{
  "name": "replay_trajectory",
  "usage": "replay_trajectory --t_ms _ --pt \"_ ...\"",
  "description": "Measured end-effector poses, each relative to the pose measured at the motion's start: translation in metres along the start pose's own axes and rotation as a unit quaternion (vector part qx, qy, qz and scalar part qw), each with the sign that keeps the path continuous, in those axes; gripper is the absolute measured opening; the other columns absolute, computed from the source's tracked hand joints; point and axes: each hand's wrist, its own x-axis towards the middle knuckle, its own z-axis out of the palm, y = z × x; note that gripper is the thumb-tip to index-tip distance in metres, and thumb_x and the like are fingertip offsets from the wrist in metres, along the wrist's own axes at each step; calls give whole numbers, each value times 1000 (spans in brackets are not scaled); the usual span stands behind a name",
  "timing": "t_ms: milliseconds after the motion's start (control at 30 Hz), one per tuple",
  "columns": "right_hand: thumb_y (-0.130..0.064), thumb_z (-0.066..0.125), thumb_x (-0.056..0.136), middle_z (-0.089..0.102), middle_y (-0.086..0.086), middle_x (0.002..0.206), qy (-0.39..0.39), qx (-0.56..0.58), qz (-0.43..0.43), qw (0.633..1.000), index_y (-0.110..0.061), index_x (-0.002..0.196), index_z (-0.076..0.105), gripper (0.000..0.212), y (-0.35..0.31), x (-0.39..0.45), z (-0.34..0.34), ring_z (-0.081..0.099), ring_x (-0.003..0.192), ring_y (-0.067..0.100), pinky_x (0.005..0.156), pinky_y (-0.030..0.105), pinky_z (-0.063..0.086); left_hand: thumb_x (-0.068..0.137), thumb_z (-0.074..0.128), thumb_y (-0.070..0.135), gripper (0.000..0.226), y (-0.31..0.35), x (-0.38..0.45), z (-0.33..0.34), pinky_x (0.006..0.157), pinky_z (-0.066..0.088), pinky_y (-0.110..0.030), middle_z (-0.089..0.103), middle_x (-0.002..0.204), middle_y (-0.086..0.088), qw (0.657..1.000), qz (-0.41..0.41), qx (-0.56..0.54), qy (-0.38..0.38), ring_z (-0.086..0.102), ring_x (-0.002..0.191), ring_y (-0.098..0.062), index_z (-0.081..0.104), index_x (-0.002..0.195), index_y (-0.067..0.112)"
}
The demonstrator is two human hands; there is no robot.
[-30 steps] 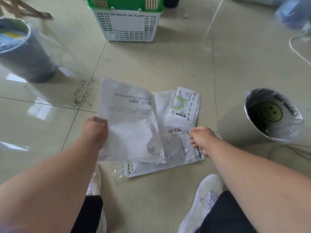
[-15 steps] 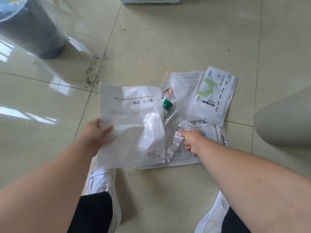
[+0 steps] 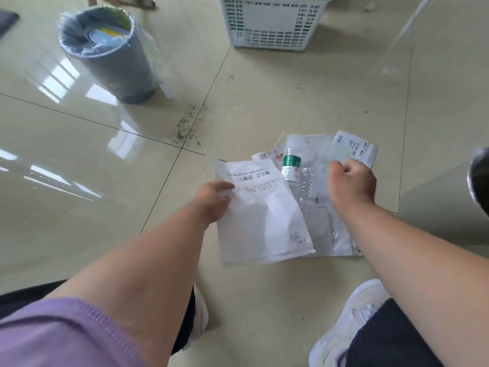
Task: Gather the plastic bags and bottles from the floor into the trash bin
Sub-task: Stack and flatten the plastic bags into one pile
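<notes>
My left hand [image 3: 214, 200] grips the left edge of a white plastic bag [image 3: 264, 218] printed "LEISURE WEAR", held just above the tiled floor. Beside it lies a crushed clear plastic bottle [image 3: 301, 181] with a green label and cap end pointing away from me. My right hand [image 3: 352, 181] is closed on the clear bags [image 3: 328, 229] piled to the right of the bottle. A white pouch [image 3: 357, 147] with print peeks out beyond that hand. A grey trash bin [image 3: 116, 56] lined with a clear bag stands at the far left.
A white and green plastic basket [image 3: 272, 25] stands at the top. The rim of a second lined bin [image 3: 480, 181] shows at the right edge. Dirt specks [image 3: 188, 125] lie on the tile joint. My white shoes [image 3: 346, 324] are below the pile.
My right hand has moved up from the crinkled clear wrap to the bags beside the bottle. The view has swung so the grey bin and the basket show again.
</notes>
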Motion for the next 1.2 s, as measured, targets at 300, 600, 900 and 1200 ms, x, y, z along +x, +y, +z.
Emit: replay_trajectory --t_ms 300,600,900,1200 --pt "-29 64 89 34 8 170 -371 -175 -279 868 -24 76 55 16 9 -91 68 38 150 30 118 38 37 93 59 78 64 10 -16 10 82 56 -38 82 99 1 979 -48 -184 -74 75 88 -23 78 119 23" --pt "-37 68 92 21 -2 175 -448 -205 -231 839 -22 98 61 18 40 -62 92 31 156 21 119 37 35 85 89 20 37 -25 24 16 92 64 -47 79 121 -19 988 -29 -150 -19 80 101 -32 78 120 14" --pt "-55 65 90 43 7 159 -305 -237 -172 906 -21 139 54 60 70 9 91 43 143 30 116 47 38 100 55 6 46 -21 48 24 48 48 -18 72 102 6 995 -34 -62 68 66 72 -14 59 138 32" --pt "-82 66 68 -16 19 172 -155 -381 123 903 -28 149 38 101 93 94 123 -16 157 45 119 73 7 96 52 1 81 -35 54 33 77 66 -34 76 117 3 996 -33 -53 68 76 103 -21 35 165 38"
